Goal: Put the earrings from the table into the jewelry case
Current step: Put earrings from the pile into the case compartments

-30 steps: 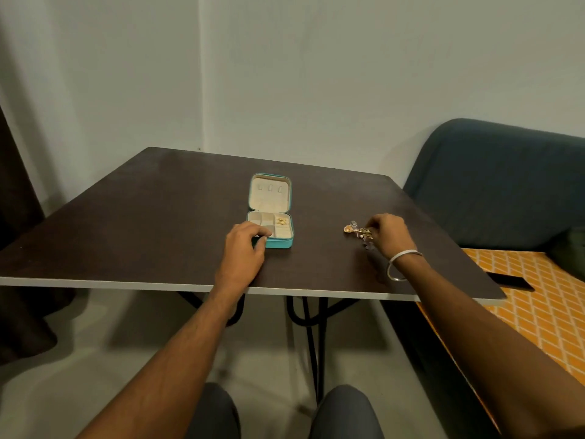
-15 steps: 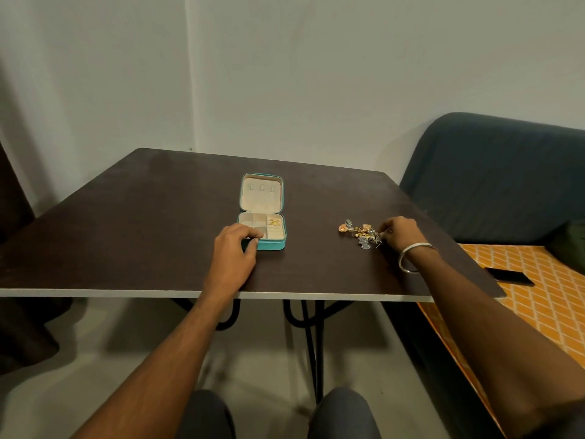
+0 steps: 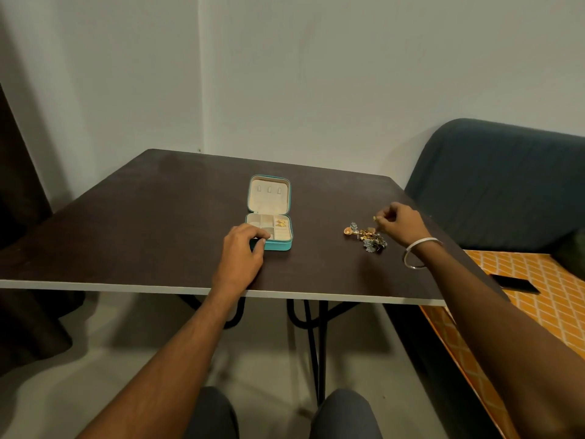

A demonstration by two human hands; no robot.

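A small teal jewelry case (image 3: pixel 278 245) lies open on the dark table (image 3: pixel 152 217), its lid flat behind it and a gold earring (image 3: pixel 280 222) in the back right compartment. My left hand (image 3: pixel 242 251) grips the case's front left corner. To the right lies a pile of gold and silver earrings (image 3: pixel 367 237). Just above that pile my right hand (image 3: pixel 400 223) is lifted off the table and pinches a small gold earring (image 3: pixel 374 218) between its fingertips. A silver bangle hangs on that wrist.
A dark blue sofa (image 3: pixel 506 191) with an orange patterned cover (image 3: pixel 538 280) stands right of the table, and a black phone (image 3: pixel 514 283) lies on the cover. The table's near edge runs just under my forearms. Black table legs (image 3: pixel 313 337) and my knees are below.
My right hand has risen from the earring pile with a small gold earring pinched in its fingertips. My left hand has stayed on the case's corner.
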